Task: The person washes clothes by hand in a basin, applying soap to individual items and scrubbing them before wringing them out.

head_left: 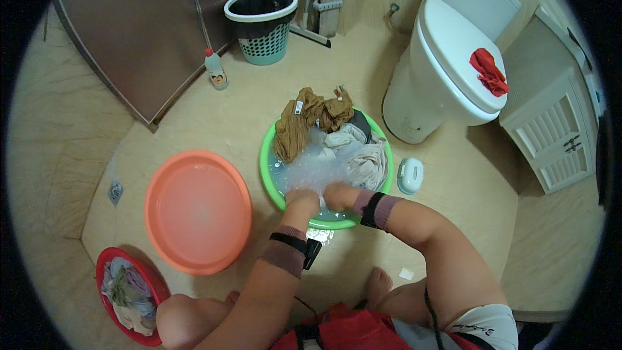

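At far left, a red basin (pixel 157 283) of crumpled clothes (pixel 126 291) sits on the floor (pixel 201 126) beside the person's left knee (pixel 178 321). Next comes a wide orange basin (pixel 245 210); beyond it, a red-capped bottle (pixel 218 76) stands near a green, black-lined bin (pixel 262 45). In the middle is the green basin (pixel 334 225) of sudsy water (pixel 308 174), a brown garment (pixel 293 133) heaped against its far-left rim. The left hand (pixel 302 201) dips into this basin at the near side, the right hand (pixel 337 196) just beside it; foam and water hide the fingers, so I cannot tell whether they grip anything. Pale grey cloth (pixel 369 165) lies bunched along the basin's right side. Farther right are a small white-and-blue container (pixel 411 176), a white toilet (pixel 447 52) with a red cloth (pixel 489 72) on its lid, and a louvred cabinet (pixel 560 129).
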The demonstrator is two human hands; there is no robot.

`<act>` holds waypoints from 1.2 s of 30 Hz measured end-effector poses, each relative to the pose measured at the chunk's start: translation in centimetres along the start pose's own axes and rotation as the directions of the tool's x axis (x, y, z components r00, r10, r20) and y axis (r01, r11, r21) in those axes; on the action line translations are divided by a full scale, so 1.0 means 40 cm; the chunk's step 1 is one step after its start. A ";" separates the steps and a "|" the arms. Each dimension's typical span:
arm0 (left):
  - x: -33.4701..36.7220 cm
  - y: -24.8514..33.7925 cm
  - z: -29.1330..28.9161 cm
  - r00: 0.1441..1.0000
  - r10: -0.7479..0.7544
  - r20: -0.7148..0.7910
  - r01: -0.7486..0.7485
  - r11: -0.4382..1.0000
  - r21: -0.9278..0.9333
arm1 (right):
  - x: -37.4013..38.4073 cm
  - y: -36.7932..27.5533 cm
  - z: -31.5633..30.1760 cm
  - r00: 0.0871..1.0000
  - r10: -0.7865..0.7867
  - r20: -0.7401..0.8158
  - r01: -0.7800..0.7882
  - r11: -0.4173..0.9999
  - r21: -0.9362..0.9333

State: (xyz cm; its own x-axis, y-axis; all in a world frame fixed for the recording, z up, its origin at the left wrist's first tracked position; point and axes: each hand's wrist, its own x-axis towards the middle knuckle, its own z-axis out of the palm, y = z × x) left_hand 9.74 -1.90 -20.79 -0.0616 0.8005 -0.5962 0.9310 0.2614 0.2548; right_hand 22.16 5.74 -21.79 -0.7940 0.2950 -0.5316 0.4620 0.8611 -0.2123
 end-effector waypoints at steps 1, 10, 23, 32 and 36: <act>-0.032 0.008 -0.019 0.999 0.000 -0.050 -0.003 0.998 -0.055 | -0.005 0.004 -0.008 0.998 0.059 -0.029 -0.059 0.998 0.020; -0.169 0.003 -0.255 0.724 0.151 -0.673 -0.617 0.578 -0.535 | -0.277 -0.092 -0.374 0.640 0.222 -0.736 0.304 0.806 0.508; -0.114 0.005 -0.176 0.809 0.007 -0.588 -0.347 0.813 -0.468 | -0.170 -0.042 -0.215 0.733 0.121 -0.670 0.162 0.925 0.344; -0.047 0.015 -0.007 0.951 0.033 -0.307 -0.054 0.997 -0.061 | -0.037 -0.016 0.038 0.942 0.060 -0.330 -0.074 0.997 -0.031; -0.026 0.006 -0.014 0.992 -0.008 -0.129 0.000 0.998 -0.064 | -0.018 -0.058 -0.019 0.990 0.135 0.039 -0.137 0.990 0.041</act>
State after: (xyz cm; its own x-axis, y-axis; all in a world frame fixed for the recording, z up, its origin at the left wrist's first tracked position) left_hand 9.83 -2.35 -19.67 -0.1152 0.8614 -0.4947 0.9062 0.2951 0.3028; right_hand 21.34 3.82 -20.29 -0.7079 0.3924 -0.5872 0.5825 0.7946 -0.1712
